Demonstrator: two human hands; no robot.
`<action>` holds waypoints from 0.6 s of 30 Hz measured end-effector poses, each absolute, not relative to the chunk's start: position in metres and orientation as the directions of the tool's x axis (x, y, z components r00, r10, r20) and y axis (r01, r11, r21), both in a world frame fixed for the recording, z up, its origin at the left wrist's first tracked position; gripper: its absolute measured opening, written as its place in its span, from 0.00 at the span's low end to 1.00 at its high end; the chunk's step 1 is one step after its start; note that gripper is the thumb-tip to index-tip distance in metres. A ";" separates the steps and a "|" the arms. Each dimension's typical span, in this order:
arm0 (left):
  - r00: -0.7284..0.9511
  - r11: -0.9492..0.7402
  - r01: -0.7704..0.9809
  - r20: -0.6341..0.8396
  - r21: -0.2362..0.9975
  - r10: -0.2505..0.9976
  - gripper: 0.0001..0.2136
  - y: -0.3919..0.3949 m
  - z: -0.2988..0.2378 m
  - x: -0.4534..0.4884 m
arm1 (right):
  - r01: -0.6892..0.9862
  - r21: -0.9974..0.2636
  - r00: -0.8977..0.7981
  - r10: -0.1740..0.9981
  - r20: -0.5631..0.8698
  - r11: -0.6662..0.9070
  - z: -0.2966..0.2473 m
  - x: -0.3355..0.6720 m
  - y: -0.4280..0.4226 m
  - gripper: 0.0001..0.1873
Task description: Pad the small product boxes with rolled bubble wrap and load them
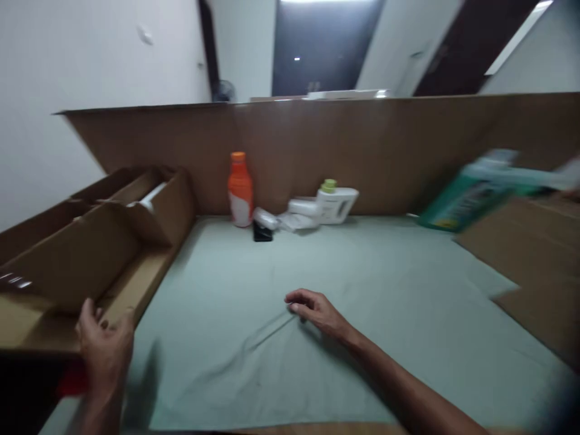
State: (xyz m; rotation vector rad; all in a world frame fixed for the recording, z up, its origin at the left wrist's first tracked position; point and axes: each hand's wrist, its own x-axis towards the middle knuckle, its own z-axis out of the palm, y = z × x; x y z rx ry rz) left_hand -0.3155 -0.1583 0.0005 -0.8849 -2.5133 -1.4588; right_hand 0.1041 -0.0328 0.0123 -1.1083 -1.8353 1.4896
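My left hand (106,347) is at the near corner of an open cardboard box (156,272) on the left, its fingers curled over the low edge. Slight blur hides the exact contact. Over the middle of the table, my right hand (317,311) has thumb and fingers closed together on the pale green cloth (371,272). From those fingertips a sharp crease runs through the cloth toward the lower left. Inside the box, cardboard dividers form compartments, and something white (153,196) shows in the far one.
Along the cardboard back wall (281,133) stand an orange bottle (240,190) and a white bottle with a green cap (336,204). Between them lie white packets (296,220) and a small black item (262,232). A blurred green container (471,193) leans at right beside brown cardboard (534,254).
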 end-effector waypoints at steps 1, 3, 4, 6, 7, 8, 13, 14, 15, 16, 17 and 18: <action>-0.808 0.356 0.523 0.316 0.774 0.498 0.42 -0.153 -0.005 -0.287 | 0.258 -0.965 -0.496 0.864 -0.086 0.052 0.008 0.114 -0.041 0.17; -0.635 0.241 0.558 0.221 0.794 0.741 0.39 -0.140 -0.017 -0.222 | 0.245 -0.969 -0.457 0.886 -0.079 0.040 0.000 0.129 -0.057 0.15; -0.524 0.173 0.576 0.199 0.799 0.828 0.37 -0.135 -0.025 -0.189 | 0.242 -0.970 -0.441 0.894 -0.080 0.032 -0.002 0.136 -0.065 0.14; -0.323 0.061 0.635 0.194 0.770 0.926 0.33 -0.127 -0.041 -0.130 | 0.255 -0.966 -0.434 0.898 -0.066 0.052 -0.002 0.156 -0.076 0.13; -0.240 0.010 0.670 0.204 0.743 0.949 0.32 -0.125 -0.049 -0.107 | 0.280 -0.955 -0.430 0.902 -0.032 0.100 0.001 0.170 -0.079 0.13; -0.168 -0.039 0.704 0.220 0.709 0.961 0.30 -0.123 -0.058 -0.089 | 0.328 -0.929 -0.411 0.911 0.024 0.172 0.007 0.189 -0.079 0.14; 0.076 -0.212 0.817 0.265 0.536 0.961 0.28 -0.121 -0.090 -0.062 | 0.844 -0.494 0.033 0.899 0.436 0.209 0.073 0.342 -0.067 0.19; 0.082 -0.217 0.827 0.271 0.519 0.959 0.27 -0.122 -0.092 -0.062 | 0.909 -0.408 0.147 0.846 0.512 0.089 0.088 0.377 -0.066 0.22; 0.071 -0.214 0.831 0.283 0.514 0.957 0.26 -0.123 -0.092 -0.061 | 0.945 -0.326 0.225 0.793 0.565 -0.036 0.103 0.411 -0.067 0.24; 0.051 -0.207 0.829 0.298 0.519 0.953 0.24 -0.125 -0.091 -0.060 | 0.956 -0.246 0.279 0.756 0.592 -0.160 0.115 0.442 -0.067 0.23; 0.031 -0.202 0.824 0.314 0.529 0.949 0.23 -0.127 -0.090 -0.058 | 0.945 -0.188 0.326 0.736 0.593 -0.268 0.126 0.469 -0.067 0.19; 0.014 -0.201 0.819 0.331 0.538 0.943 0.22 -0.128 -0.088 -0.056 | 0.936 -0.187 0.349 0.744 0.570 -0.297 0.134 0.493 -0.067 0.18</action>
